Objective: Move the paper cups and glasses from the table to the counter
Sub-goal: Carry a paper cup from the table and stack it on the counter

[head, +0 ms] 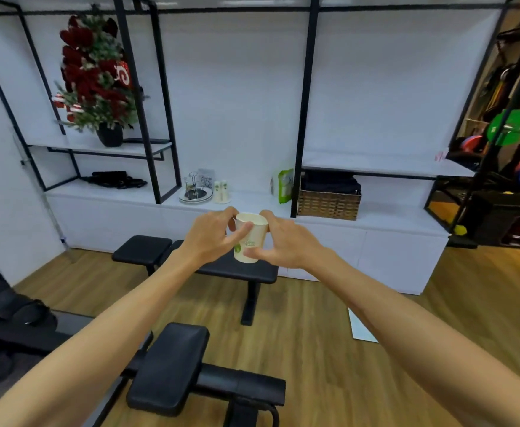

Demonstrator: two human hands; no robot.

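I have one paper cup [250, 237] upright in the air, out in front of me above the black bench [221, 263] and well short of the white counter [329, 221]. My left hand [211, 237] curls round its near side, my right hand [283, 243] pinches its base and far rim. I judge this the carry: keep it level, grip lightly so the wall doesn't crush, then set it down near the counter's front edge. On the counter I count two small white containers [221, 191], one tray [195, 195], one basket [328, 204].
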